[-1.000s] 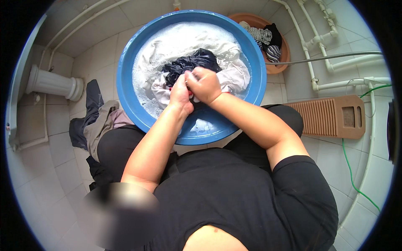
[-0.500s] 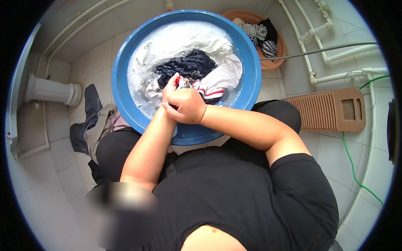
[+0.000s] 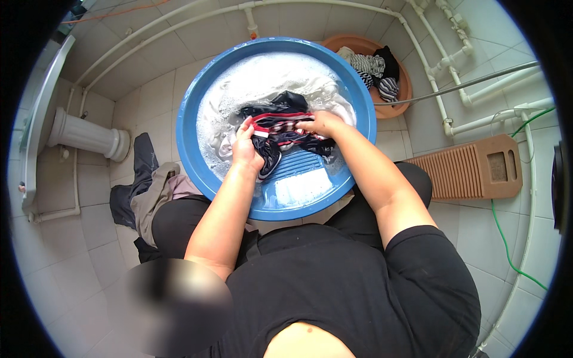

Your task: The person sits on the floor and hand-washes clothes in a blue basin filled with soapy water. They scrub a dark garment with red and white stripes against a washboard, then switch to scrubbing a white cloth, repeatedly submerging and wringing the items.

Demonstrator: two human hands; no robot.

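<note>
The blue basin (image 3: pixel 203 95) of suds sits on a white tiled floor (image 3: pixel 89 227). In it, the left hand (image 3: pixel 246 148) and right hand (image 3: pixel 319 123) grip a dark striped garment (image 3: pixel 280 128), fingers closed. A brown tub (image 3: pixel 391 107) stands beyond the basin, a washboard (image 3: pixel 471 170) to its right, a pedestal (image 3: pixel 83 134) to its left.

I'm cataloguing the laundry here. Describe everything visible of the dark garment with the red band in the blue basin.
The garment is dark navy or black cloth with a red band along one edge and some red-and-white striping. It looks wet and crumpled, stretched across the soapy water in the basin, partly over the ribbed section. The left hand grips its left end and the right hand its right end. White cloth lies under and around it.
</note>
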